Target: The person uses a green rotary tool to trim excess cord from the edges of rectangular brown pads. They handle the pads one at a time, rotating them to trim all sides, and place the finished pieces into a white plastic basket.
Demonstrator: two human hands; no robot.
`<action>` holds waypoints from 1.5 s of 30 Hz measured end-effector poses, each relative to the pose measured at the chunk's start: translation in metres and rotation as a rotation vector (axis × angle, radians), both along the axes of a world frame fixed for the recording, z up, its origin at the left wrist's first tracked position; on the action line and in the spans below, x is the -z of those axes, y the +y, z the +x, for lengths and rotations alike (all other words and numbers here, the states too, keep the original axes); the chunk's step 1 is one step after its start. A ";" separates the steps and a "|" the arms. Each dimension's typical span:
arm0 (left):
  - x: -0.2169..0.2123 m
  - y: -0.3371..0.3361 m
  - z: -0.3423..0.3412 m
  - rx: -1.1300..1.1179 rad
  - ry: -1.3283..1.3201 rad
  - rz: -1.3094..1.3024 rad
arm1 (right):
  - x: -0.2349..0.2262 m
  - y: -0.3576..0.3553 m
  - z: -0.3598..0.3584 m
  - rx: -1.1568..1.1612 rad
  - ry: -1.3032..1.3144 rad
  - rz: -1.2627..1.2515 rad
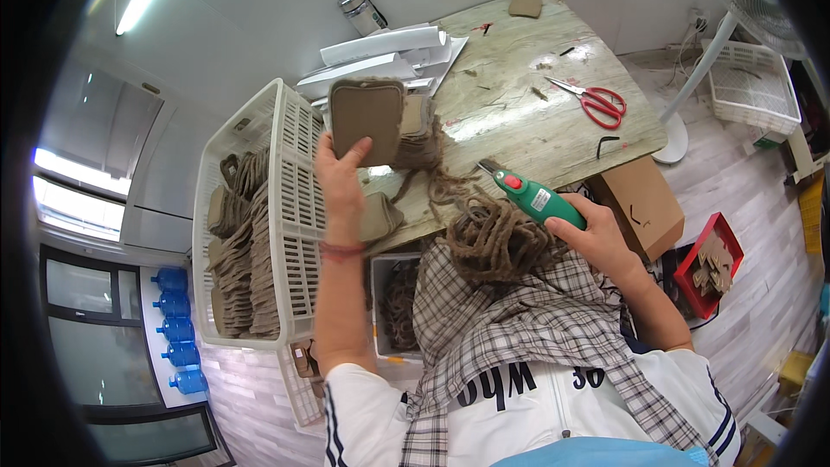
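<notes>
My left hand (342,175) holds up a brown square pad (367,117) with rounded corners and a fuzzy edge, thumb on its face. Behind it stands a stack of similar pads (418,145) on the table (510,121). Another pad (379,216) lies at the near edge, below the stack. My right hand (596,238) is wrapped round a green handheld power tool (538,199) with a red button. Its dark narrow tip points up and left, apart from the pad. A tangle of brown cord (493,242) rests on my checked apron (510,329), trailing up toward the stack.
Red-handled scissors (601,105) and small scraps lie on the table's right part. Paper sheets (385,47) are piled at the back. A white crate (298,216) of pads stands at left. Right are a cardboard box (644,203), a red box (713,264) and a fan (722,43).
</notes>
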State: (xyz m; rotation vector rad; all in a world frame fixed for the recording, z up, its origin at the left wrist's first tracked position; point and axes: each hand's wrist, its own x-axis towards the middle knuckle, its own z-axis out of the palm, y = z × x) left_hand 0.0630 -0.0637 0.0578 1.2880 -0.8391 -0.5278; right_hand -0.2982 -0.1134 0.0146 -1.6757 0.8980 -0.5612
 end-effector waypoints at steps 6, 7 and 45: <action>0.051 -0.007 -0.099 -0.090 0.711 -0.376 | -0.005 0.014 0.020 0.063 -0.097 -0.116; 0.056 -0.010 -0.107 -0.089 0.765 -0.396 | -0.007 0.015 0.020 0.060 -0.076 -0.093; 0.071 0.032 -0.122 0.278 0.537 0.002 | -0.012 -0.011 -0.018 -0.011 -0.032 -0.099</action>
